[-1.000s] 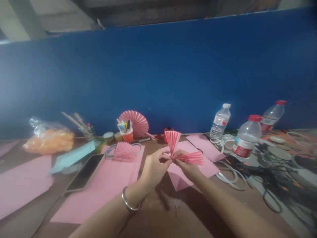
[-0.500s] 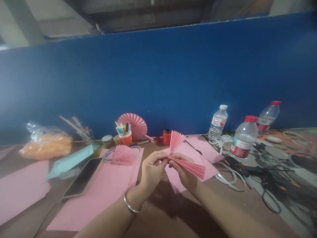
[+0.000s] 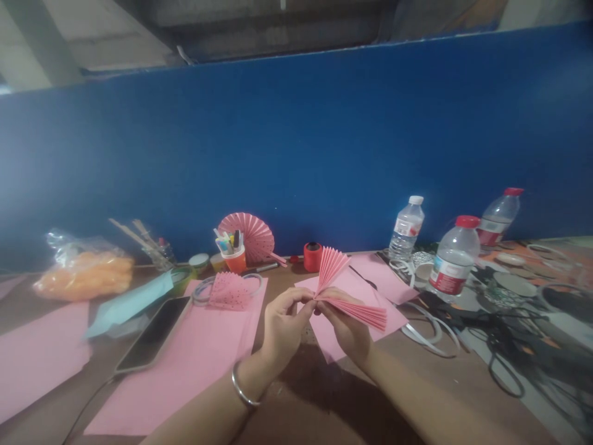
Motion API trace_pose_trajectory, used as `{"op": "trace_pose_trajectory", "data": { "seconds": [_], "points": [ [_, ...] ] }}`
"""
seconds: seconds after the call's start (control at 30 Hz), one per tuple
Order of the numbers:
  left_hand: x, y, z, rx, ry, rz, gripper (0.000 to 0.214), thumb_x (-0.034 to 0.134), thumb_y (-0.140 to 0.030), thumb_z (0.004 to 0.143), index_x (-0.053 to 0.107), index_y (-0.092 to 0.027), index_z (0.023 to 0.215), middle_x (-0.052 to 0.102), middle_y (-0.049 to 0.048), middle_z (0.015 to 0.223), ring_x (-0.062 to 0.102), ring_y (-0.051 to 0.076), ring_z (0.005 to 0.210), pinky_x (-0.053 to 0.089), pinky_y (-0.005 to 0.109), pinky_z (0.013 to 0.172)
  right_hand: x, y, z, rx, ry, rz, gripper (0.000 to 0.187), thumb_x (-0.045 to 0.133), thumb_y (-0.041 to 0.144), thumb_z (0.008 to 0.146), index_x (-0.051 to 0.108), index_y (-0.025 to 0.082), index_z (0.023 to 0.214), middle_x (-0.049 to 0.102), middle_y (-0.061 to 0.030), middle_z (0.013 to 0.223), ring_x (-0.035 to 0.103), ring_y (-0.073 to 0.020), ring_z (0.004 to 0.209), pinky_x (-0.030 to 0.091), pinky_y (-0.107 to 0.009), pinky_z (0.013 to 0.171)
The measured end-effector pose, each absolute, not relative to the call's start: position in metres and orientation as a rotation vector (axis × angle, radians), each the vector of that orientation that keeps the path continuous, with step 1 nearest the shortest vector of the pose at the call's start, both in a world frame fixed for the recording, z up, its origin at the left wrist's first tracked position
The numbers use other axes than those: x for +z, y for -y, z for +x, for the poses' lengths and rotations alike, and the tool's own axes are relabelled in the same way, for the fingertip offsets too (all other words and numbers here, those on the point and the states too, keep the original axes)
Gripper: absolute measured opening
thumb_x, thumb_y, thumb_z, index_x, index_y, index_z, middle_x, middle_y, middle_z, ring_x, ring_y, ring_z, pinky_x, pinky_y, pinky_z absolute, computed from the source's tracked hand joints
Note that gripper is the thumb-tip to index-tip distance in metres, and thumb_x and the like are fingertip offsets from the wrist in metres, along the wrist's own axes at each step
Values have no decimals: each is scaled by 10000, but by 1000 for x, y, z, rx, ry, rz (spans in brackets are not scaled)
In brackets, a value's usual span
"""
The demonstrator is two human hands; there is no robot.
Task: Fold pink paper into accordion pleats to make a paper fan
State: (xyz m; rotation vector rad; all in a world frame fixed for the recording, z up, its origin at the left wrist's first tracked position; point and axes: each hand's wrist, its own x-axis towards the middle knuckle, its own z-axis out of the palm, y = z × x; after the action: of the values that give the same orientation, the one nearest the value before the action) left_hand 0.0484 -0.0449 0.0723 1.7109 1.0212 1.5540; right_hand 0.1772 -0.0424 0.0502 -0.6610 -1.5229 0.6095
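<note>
A pleated pink paper fan (image 3: pixel 332 269) is pinched at its gathered middle between both my hands, above the brown table. Its two pleated halves spread out, one pointing up and the other to the right. My left hand (image 3: pixel 286 318), with a silver bangle on the wrist, grips the gathered point between thumb and fingers. My right hand (image 3: pixel 346 327) holds the same point from the right, beneath the lower half. Part of the right fingers is hidden behind the paper. Pink paper sheets (image 3: pixel 389 316) lie on the table just behind the hands.
At the left lie a phone (image 3: pixel 155 334) on pink paper, a blue face mask (image 3: pixel 132 303) and a bag of orange items (image 3: pixel 88 272). A pen cup (image 3: pixel 235 256) and finished round fan (image 3: pixel 252 235) stand behind. Bottles (image 3: pixel 454 259) and cables (image 3: pixel 504 364) crowd the right.
The upper half of the fan has spread a little wider to the right. Both hands keep their pinch at the middle, and the view has shifted slightly.
</note>
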Motion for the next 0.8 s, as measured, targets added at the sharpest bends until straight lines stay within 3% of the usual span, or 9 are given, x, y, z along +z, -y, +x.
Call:
{"op": "trace_pose_trajectory", "data": {
  "seconds": [0.23, 0.53, 0.6, 0.7, 0.8],
  "points": [
    [73, 48, 45, 1651, -976, 1985, 78, 571, -137, 717, 619, -198, 721, 633, 31, 771, 578, 157, 759, 452, 275, 726, 53, 45, 174, 819, 1379, -573, 53, 597, 247, 760, 617, 206, 732, 599, -7, 670, 572, -142, 610, 502, -273, 583],
    [70, 45, 44, 1685, -945, 1945, 88, 566, -118, 702, 603, -193, 728, 611, 34, 761, 570, 163, 764, 450, 282, 730, 52, 44, 168, 898, 1197, -630, 156, 689, 277, 661, 567, 203, 599, 585, 13, 594, 562, -149, 592, 493, -286, 587],
    [69, 45, 43, 1683, -914, 1924, 89, 566, -114, 700, 589, -192, 736, 597, 35, 779, 565, 164, 772, 451, 285, 728, 51, 43, 167, 978, 1136, -606, 159, 712, 275, 634, 574, 203, 667, 592, 8, 639, 575, -166, 644, 494, -309, 635],
    [68, 45, 42, 1690, -871, 1907, 96, 567, -111, 696, 569, -195, 741, 581, 29, 782, 559, 163, 774, 449, 282, 718, 50, 40, 167, 1150, 1141, -479, 305, 713, 338, 626, 572, 218, 869, 598, -25, 794, 571, -188, 740, 481, -342, 699],
    [67, 44, 41, 1676, -871, 1903, 109, 555, -101, 695, 554, -197, 745, 573, 17, 782, 554, 156, 768, 442, 270, 709, 50, 37, 171, 1271, 1194, -355, 418, 679, 438, 635, 537, 236, 971, 563, -48, 891, 538, -172, 710, 472, -328, 667]
  ]
}}
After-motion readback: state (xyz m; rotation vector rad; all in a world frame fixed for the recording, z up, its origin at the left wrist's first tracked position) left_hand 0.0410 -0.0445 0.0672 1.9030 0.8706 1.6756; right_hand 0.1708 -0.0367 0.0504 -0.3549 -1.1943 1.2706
